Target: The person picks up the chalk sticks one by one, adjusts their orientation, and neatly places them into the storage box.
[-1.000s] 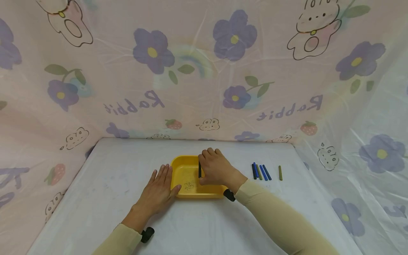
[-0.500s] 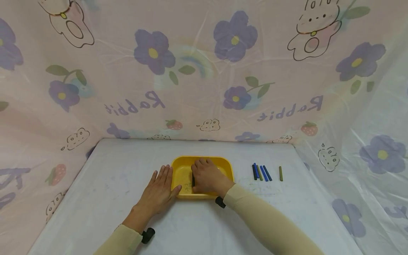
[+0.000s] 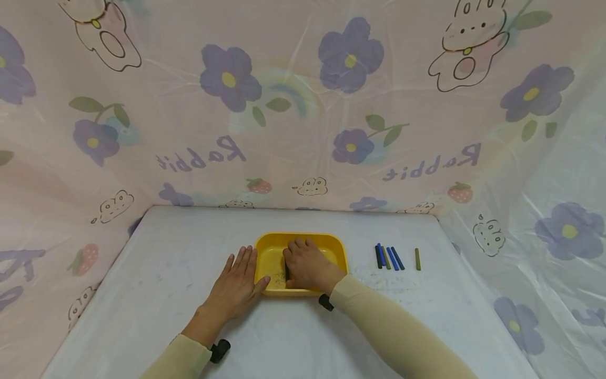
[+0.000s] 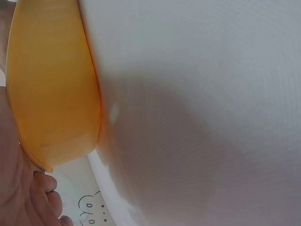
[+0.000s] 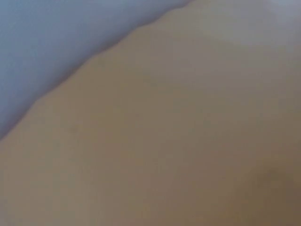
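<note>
Right hand [image 3: 307, 263] clamped on a dark stick [image 3: 286, 269] inside the yellow tray [image 3: 271, 258]. Left hand [image 3: 233, 287] straight-fingered, touching the tray's left side. Five sticks [image 3: 392, 258] lie grouped on the table [image 3: 303, 337] at right; a green stick [image 3: 418, 259] lies farther right.

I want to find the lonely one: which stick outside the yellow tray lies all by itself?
The green stick farthest right: a gap separates it from the five bunched sticks.

The right hand [image 3: 310, 265] lowered a black stick [image 3: 286, 269] into the tray [image 3: 340, 252].
</note>
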The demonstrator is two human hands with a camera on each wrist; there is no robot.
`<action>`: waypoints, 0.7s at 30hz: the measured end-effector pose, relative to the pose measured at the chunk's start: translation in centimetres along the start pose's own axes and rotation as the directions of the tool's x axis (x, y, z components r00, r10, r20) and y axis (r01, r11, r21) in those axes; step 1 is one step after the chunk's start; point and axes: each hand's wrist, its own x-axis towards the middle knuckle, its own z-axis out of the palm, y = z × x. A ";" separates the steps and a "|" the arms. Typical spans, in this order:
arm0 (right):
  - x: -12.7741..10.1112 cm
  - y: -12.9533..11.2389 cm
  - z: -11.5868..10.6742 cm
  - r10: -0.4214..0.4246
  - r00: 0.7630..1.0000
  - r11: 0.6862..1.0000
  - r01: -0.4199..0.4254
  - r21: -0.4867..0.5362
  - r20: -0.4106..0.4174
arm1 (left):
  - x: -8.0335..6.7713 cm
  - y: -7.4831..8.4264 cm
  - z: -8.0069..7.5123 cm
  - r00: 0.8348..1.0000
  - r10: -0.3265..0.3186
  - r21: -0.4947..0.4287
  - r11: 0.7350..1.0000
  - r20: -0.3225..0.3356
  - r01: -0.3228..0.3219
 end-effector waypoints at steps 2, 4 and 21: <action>0.1 0.0 0.1 0.004 1.000 1.000 -0.004 0.002 0.006 | 0.0 0.0 0.0 1.000 0.000 0.000 1.000 -0.002 0.000; 0.1 0.0 0.2 0.006 1.000 1.000 -0.006 0.000 0.009 | 0.0 0.0 0.1 1.000 -0.001 0.000 1.000 -0.004 0.001; 0.3 -0.1 0.3 0.011 0.999 1.000 -0.011 -0.011 0.038 | 0.0 0.0 0.2 1.000 0.003 -0.003 1.000 -0.021 -0.003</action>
